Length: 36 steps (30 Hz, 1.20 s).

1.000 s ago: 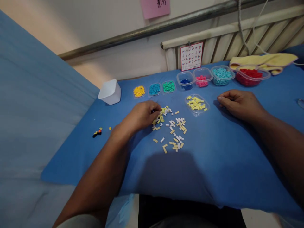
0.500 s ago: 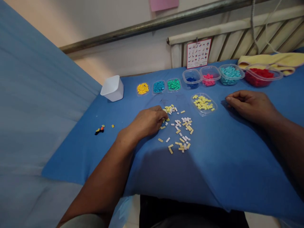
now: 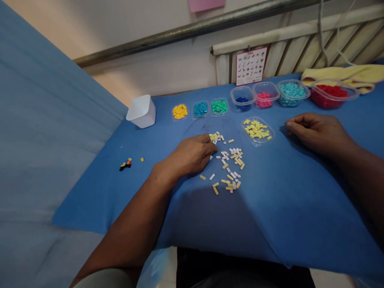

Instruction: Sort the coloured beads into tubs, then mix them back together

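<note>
My left hand (image 3: 195,154) rests palm down at the left edge of a loose spread of small toy building bricks (image 3: 234,174), white, cream and pale yellow. Its fingers are curled and bent down onto the bricks; whatever may be under the fingertips is hidden. My right hand (image 3: 321,130) lies on its side on the blue cloth, thumb against the curled fingers, with nothing seen between them. Just left of it stands a shallow clear tub (image 3: 271,136) holding pale yellow bricks.
Clear tubs of yellow (image 3: 180,111), blue, green, dark blue, pink, turquoise and red bricks (image 3: 331,96) line the back. A white box (image 3: 142,113) stands back left. Several black, orange and yellow pieces (image 3: 125,164) lie left. A yellow cloth (image 3: 339,75) lies back right.
My left hand has shifted slightly right, over bricks at the pile's left side that showed before. My right hand has stayed in place.
</note>
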### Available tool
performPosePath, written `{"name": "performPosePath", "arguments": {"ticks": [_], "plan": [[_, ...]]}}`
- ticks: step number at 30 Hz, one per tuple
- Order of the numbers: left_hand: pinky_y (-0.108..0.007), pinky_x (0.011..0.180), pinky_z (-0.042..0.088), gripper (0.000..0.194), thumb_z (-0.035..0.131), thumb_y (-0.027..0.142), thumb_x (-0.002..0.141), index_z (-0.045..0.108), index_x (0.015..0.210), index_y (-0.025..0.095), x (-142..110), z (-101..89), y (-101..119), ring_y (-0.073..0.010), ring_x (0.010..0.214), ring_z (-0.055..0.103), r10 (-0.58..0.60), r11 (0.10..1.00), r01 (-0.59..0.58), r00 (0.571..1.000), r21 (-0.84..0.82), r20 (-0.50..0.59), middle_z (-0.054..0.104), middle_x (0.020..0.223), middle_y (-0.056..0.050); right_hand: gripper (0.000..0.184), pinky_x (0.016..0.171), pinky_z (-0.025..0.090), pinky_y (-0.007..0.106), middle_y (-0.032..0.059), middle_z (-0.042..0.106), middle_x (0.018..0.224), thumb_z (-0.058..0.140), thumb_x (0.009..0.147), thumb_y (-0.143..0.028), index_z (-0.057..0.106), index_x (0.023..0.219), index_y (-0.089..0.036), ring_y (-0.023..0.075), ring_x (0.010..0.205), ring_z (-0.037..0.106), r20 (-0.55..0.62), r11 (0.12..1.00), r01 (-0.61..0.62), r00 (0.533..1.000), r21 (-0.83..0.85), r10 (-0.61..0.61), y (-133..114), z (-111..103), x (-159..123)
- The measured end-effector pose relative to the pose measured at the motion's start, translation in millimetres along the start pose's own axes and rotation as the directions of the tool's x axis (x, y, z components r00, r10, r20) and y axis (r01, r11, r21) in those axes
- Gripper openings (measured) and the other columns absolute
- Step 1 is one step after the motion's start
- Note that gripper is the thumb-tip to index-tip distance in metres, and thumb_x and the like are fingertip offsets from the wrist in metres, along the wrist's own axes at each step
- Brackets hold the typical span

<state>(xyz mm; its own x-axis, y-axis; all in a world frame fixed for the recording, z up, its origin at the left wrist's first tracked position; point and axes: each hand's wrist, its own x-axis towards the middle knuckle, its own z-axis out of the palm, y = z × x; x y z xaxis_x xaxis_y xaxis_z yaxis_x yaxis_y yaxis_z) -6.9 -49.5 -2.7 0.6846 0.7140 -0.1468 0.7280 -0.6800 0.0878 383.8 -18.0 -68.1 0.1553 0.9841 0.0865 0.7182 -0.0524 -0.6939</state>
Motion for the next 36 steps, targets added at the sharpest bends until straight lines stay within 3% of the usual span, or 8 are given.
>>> {"name": "performPosePath", "arguments": {"ticks": [10,18,26,30,36], "plan": [[-0.035,0.084,0.052,0.031,0.048,0.017,0.108,0.078,0.117,0.020,-8,-3.3,4,-0.0235,0.104,0.071,0.010,1.000,-0.010,1.000,0.006,-0.021,0.073,0.117,-0.009,0.038,0.078,0.054,0.043,0.0061,0.082,0.080,0.068,0.079,-0.058,0.082,0.091,-0.024,0.0282,0.077,0.074,-0.020,1.000,0.022,1.000,-0.003,-0.022,11,3,6],[-0.036,0.085,0.052,0.030,0.049,0.018,0.111,0.079,0.114,0.022,-8,3.9,1,-0.0245,0.108,0.074,0.043,0.999,-0.043,0.998,0.003,-0.044,0.080,0.115,-0.006,0.031,0.079,0.055,0.041,0.0067,0.082,0.083,0.070,0.084,-0.049,0.082,0.094,-0.022,0.0265,0.079,0.074,-0.013,0.999,0.015,1.000,0.030,-0.014,4,2,2],[-0.035,0.084,0.053,0.026,0.056,0.017,0.102,0.076,0.119,0.020,0,-2.7,4,-0.0231,0.098,0.073,-0.036,0.994,0.029,0.997,-0.105,-0.070,0.079,0.116,-0.007,0.025,0.082,0.053,0.035,0.0079,0.084,0.089,0.073,0.095,-0.040,0.083,0.102,-0.018,0.0217,0.081,0.073,0.016,0.999,0.010,1.000,0.053,-0.011,5,2,4],[-0.034,0.086,0.055,0.026,0.058,0.020,0.102,0.076,0.121,0.019,31,-7.5,8,-0.0215,0.093,0.072,-0.056,0.983,0.021,0.981,-0.185,-0.187,0.079,0.114,-0.008,0.020,0.079,0.054,0.035,0.0074,0.083,0.087,0.071,0.097,-0.036,0.082,0.100,-0.019,0.0219,0.079,0.072,0.041,0.998,0.009,0.999,0.059,-0.011,1,2,5],[-0.036,0.090,0.056,0.032,0.059,0.012,0.097,0.078,0.121,0.017,119,-8.3,17,-0.0238,0.097,0.073,-0.061,0.980,0.007,0.964,-0.201,-0.260,0.081,0.111,-0.009,0.020,0.078,0.059,0.040,0.0072,0.082,0.087,0.072,0.094,-0.042,0.079,0.096,-0.024,0.0261,0.079,0.075,0.003,0.994,0.050,0.999,0.093,-0.051,8,5,9]]}}
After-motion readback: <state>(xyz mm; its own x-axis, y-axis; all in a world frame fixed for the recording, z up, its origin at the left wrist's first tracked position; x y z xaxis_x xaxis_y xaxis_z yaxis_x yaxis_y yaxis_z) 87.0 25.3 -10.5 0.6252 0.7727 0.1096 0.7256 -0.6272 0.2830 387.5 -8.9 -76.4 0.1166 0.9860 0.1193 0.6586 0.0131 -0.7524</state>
